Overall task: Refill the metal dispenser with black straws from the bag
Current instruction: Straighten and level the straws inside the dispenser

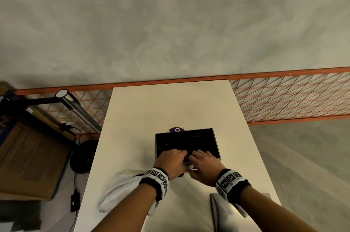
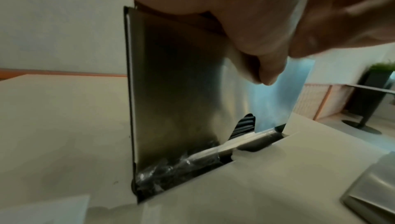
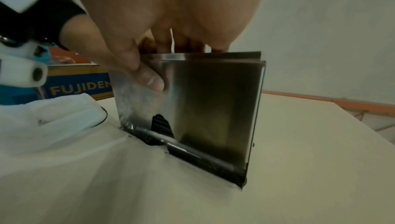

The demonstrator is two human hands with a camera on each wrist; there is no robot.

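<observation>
The metal dispenser stands open-topped in the middle of the table, full of black straws. My left hand and right hand sit side by side at its near rim. Their fingers dip over the rim among the straws, and the fingertips are hidden. In the left wrist view the left thumb lies on the dispenser's front wall. Straws show through the front cut-out, and a plastic-wrapped straw lies in the bottom trough. The white bag lies under my left forearm.
A flat metal lid lies at the near right of the white table. A purple item peeks out behind the dispenser. An orange mesh fence runs behind the table. On the left stand a cardboard box and a lamp.
</observation>
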